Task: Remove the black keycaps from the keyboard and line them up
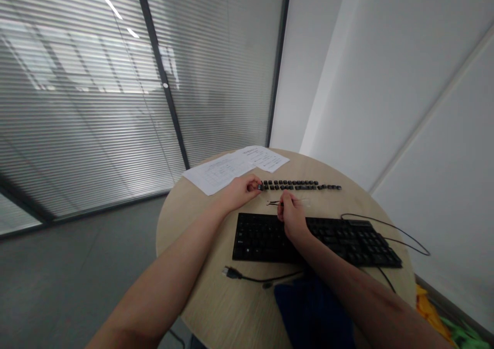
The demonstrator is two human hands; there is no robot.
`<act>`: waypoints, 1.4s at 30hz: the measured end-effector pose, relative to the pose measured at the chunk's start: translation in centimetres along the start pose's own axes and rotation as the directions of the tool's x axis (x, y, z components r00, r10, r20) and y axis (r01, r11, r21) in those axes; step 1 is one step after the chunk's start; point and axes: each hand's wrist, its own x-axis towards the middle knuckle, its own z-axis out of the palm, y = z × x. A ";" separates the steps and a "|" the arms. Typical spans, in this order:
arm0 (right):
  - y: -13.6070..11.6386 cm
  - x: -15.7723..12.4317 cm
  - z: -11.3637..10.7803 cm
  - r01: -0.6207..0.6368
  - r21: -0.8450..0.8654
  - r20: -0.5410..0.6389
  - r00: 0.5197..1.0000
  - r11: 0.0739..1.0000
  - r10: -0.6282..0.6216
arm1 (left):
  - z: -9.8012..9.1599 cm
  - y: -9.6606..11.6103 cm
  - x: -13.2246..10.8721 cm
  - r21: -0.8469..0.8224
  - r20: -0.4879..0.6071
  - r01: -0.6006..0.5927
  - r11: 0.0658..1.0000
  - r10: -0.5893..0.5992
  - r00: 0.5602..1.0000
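At the left end of two rows of small black keycaps [305,188], my left hand [249,185] has its fingers closed on a dark keycap [260,187]. My right hand [290,210] is closed around a thin dark tool with wire-like ends [272,203], held just above the table between the keycap rows and the keyboard. The black keyboard [262,236] lies in front of me, partly covered by my right hand and forearm.
White printed sheets [219,173] lie at the back left of the round wooden table [216,308]. A USB plug [232,272] on a black cable and a dark blue cloth [314,310] are near the front edge. Another cable loops at the right.
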 end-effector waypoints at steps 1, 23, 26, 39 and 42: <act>0.1 0.0 0.0 0.002 -0.008 0.001 1.000 1.000 -0.002 | 0.0 -0.1 0.0 0.022 -0.001 -0.002 1.000 0.002 1.000; 0.0 -0.4 0.2 0.045 -0.096 0.049 0.998 0.994 -0.040 | 2.7 -5.3 0.6 0.490 -0.005 0.075 0.869 -0.083 0.996; -0.1 -0.5 0.3 0.041 -0.087 0.054 0.998 0.995 -0.036 | 2.8 -5.4 0.6 0.503 0.021 0.104 0.858 -0.133 0.991; 0.0 -0.5 0.2 0.079 -0.119 0.069 0.995 0.990 -0.071 | 1.0 -5.7 0.2 0.513 0.082 0.172 0.841 -0.248 0.965; 0.1 -0.5 0.1 0.077 -0.127 0.069 0.995 0.989 -0.069 | 0.8 -5.9 0.1 0.515 0.088 0.174 0.839 -0.254 0.963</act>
